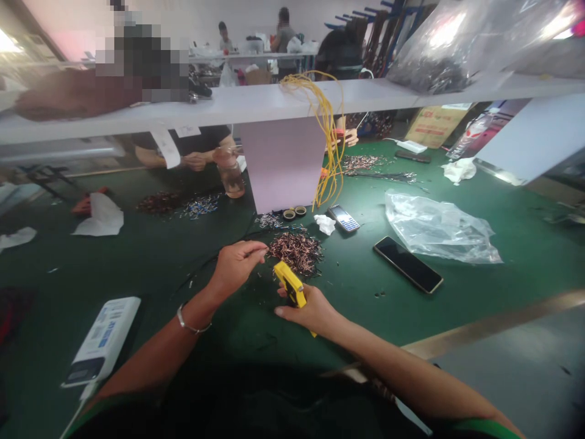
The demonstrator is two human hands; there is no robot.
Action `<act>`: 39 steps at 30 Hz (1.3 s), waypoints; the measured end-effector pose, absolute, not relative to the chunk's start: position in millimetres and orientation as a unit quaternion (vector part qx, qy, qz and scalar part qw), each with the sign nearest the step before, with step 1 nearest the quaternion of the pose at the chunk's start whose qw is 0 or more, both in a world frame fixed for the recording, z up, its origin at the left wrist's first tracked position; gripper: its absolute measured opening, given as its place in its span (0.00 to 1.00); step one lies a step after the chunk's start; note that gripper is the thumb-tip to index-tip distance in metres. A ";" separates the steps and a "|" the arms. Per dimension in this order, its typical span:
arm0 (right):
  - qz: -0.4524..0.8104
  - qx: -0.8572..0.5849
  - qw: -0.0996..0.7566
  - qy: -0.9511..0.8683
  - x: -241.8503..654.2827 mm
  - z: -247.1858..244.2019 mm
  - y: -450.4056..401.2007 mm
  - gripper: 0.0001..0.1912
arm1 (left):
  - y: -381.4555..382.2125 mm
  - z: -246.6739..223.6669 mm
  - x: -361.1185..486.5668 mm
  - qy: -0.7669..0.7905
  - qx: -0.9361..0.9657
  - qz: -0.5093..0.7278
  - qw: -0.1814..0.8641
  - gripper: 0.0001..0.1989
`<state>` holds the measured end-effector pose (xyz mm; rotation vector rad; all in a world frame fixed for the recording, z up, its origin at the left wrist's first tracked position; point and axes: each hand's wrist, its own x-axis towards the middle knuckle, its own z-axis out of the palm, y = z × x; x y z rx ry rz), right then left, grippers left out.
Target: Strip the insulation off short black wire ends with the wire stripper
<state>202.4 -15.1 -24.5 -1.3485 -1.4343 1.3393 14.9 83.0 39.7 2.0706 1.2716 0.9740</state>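
My left hand (240,263) is closed in a pinch at the left edge of a pile of short copper-coloured and black wire pieces (297,251). Whatever lies between its fingertips is too small to make out. A bracelet (192,322) circles that wrist. My right hand (313,310) is wrapped round a yellow wire stripper (289,281) with black parts, its head turned up toward the pile. Thin black wires (198,268) lie on the green table behind my left forearm. Silvery small pieces (269,220) lie just beyond the pile.
Nearby are a keypad phone (343,218), a smartphone (408,264), a crumpled tissue (325,224), tape rolls (295,213) and a plastic bag (441,228). A white power bank (103,341) lies left. Yellow wires (329,140) hang from the shelf (256,100). Co-workers' hands (195,161) show beyond.
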 end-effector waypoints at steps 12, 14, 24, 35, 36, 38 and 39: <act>0.528 -0.557 0.406 -0.496 199.4 -25.6 -16.0 0.14 | 81.7 49.6 23.8 0.483 0.723 0.357 0.342 0.11; 0.537 -0.544 0.413 -0.496 197.9 -28.1 -16.5 0.16 | 81.5 51.4 26.1 0.478 0.731 0.356 0.331 0.11; 0.505 -0.581 0.398 -0.499 201.5 -24.7 -11.7 0.15 | 82.8 57.9 28.9 0.469 0.722 0.370 0.350 0.09; 0.381 -0.642 0.388 -0.541 213.5 -25.0 -3.3 0.16 | 83.5 49.9 29.0 0.471 0.717 0.361 0.366 0.08; 0.385 -0.639 0.385 -0.543 213.4 -24.7 -2.6 0.15 | 84.0 48.9 28.7 0.470 0.718 0.360 0.367 0.08; 0.396 -0.627 0.386 -0.549 211.1 -25.0 -4.1 0.13 | 85.3 47.1 27.7 0.471 0.716 0.361 0.368 0.08; 0.403 -0.617 0.389 -0.553 209.5 -25.5 -6.1 0.12 | 86.1 46.3 27.0 0.473 0.715 0.361 0.368 0.08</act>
